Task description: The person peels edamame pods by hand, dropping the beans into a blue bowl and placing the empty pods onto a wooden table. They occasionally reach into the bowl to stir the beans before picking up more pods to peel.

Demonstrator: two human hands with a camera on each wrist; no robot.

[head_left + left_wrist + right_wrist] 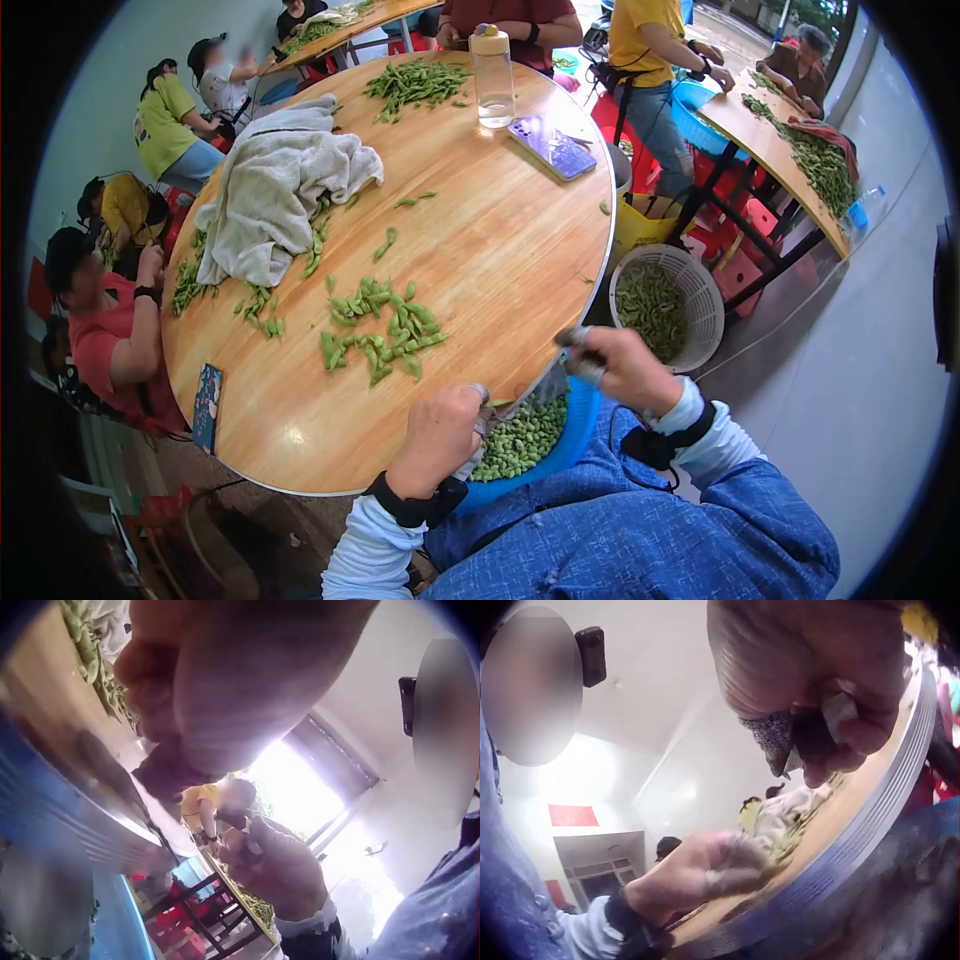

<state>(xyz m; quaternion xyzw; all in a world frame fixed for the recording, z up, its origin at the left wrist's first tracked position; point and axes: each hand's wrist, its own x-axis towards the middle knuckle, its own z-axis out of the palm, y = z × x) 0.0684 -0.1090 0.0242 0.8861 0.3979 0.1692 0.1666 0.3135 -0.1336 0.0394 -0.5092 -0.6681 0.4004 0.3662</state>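
My left hand (440, 435) is curled at the table's near edge, with a green bean pod (497, 403) pinched at its wrapped fingertips. My right hand (628, 368) is lifted to the right, apart from the left, over the edge of the basin. Its fingers are curled and wear grey coverings; no pod shows between them in the right wrist view. Below both hands, a blue basin (582, 425) sits on the lap, holding shelled green beans (522, 438). A loose heap of pods (385, 330) lies on the round wooden table (480, 250) ahead of the left hand.
A grey cloth (275, 190) covers more pods on the left. Farther back are a pod pile (415, 82), a water bottle (493, 85) and a purple phone (552, 148). A white basket (712, 320) of pods stands right on the floor. Several people sit around other tables.
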